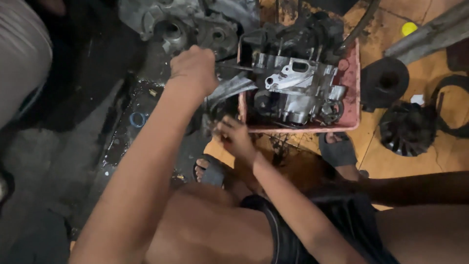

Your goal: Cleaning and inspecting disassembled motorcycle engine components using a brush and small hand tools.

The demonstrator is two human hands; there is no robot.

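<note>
Inside the pink tray [352, 93] sits the engine case [295, 90], a lump of grey cast metal with bright silvery faces, dark oily recesses, round ports and a few thin studs sticking up along its far side. Just left of the tray, the left hand [194, 68] is balled into a fist around a thin dark tool [234, 66] whose shaft runs across the tray's left wall toward the case; the handle is buried in the fist, so what kind of tool it is cannot be told. Below that, at the tray's near left corner, the right hand [235, 137] has its fingers pinched close together on something small and dark, too blurred to name. Beyond the tray, further grey engine covers [190, 27] lie on the dark greasy floor, partly cut off by the top edge. Right of the tray, two black finned discs [408, 128] rest on the orange floor, with a yellow cap [409, 28] further back. Near the tray's front wall, two sandalled feet [337, 149] show, half hidden by the person's knees and arms.
</note>
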